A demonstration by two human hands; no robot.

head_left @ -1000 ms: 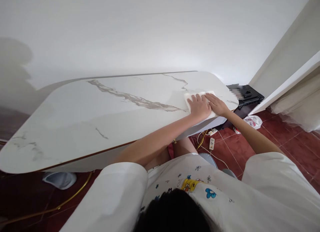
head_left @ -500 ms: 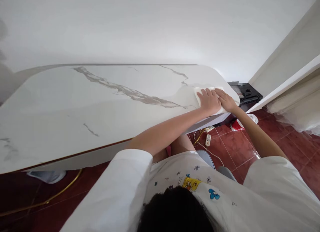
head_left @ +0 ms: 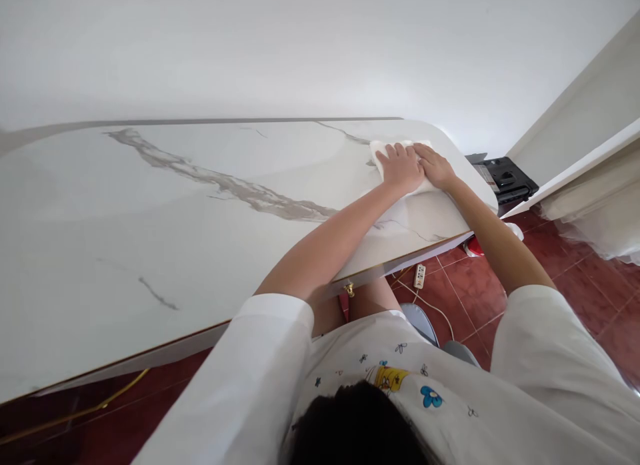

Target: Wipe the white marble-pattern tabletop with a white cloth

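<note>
A white cloth lies folded on the white marble-patterned tabletop, towards its right end and near the far edge. My left hand presses flat on the cloth with its fingers spread. Beside it, my right hand rests on the cloth's right part, fingers stretched out towards the left hand. The two hands touch or nearly touch. Both palms face down and hide much of the cloth.
A white wall runs behind the table. Right of the table stands a black case. A power strip with a cable lies on the red tiled floor, and a pale curtain hangs at the right.
Both hands and the cloth have moved away from the table's front edge towards the far edge, slightly left in view. The camera view has shifted a little.
</note>
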